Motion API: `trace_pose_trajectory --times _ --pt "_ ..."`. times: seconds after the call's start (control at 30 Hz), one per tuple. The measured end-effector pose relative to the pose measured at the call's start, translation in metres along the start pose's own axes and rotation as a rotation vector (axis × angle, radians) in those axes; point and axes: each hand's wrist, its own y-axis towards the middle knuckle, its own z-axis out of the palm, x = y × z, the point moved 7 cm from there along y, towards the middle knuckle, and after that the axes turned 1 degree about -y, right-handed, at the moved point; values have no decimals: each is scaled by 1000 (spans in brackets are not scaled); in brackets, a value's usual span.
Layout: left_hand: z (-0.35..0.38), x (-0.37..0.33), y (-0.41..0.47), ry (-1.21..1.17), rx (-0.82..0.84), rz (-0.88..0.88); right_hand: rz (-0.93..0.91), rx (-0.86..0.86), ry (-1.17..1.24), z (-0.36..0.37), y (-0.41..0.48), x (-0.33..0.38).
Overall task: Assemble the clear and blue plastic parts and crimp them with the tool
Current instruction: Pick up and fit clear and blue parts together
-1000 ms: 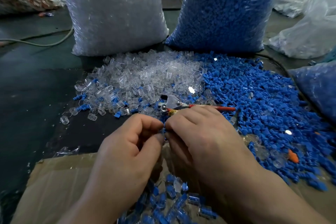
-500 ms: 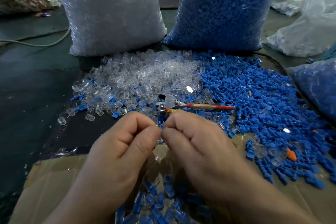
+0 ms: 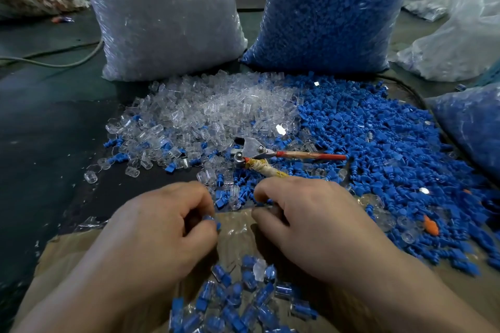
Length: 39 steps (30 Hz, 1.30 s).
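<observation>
My left hand [image 3: 162, 227] pinches a small blue part [image 3: 213, 219] between thumb and fingers, above the cardboard [image 3: 67, 254]. A short gap to the right, my right hand [image 3: 313, 224] has its index finger and thumb curled close together; whether anything sits between them is hidden. The crimping tool [image 3: 254, 153], with one red handle and one tape-wrapped handle, lies untouched just beyond the hands. Behind it spread a pile of clear parts [image 3: 216, 113] and, to its right, a pile of blue parts [image 3: 378, 143]. Several assembled blue-and-clear pieces [image 3: 243, 303] lie on the cardboard below my hands.
A big bag of clear parts [image 3: 162, 16] and a big bag of blue parts [image 3: 330, 8] stand at the back. Another blue bag [image 3: 473, 121] lies at the right edge. A cable [image 3: 54, 63] crosses the dark surface at left. An orange piece [image 3: 430, 225] lies among the blue parts.
My hands, pressed together on one part before, have drawn apart and dropped toward the cardboard. The blue part stays in my left hand. The tool has not moved.
</observation>
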Motion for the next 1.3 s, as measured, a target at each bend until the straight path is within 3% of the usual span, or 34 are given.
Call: trace_pose_trajectory --times 0.2,0.27,0.4,0.53,0.77,1.0,1.3 --pt "14 -18 -5 -7 186 137 -22 36 -76 9 3 2" --pt "9 -16 -3 -44 112 107 -31 11 -87 10 6 3" --pt "-6 11 5 61 -216 -114 -72 -51 -96 14 13 10" --pt "5 17 10 239 -129 -189 -129 -59 -185 21 19 18" --pt "11 10 14 125 -119 -94 -127 -51 -175 21 20 18" --pt "8 13 11 -86 -247 -117 -86 -124 -19 16 17 11" --pt "8 11 11 -52 -232 -91 -40 -228 215 10 14 3"
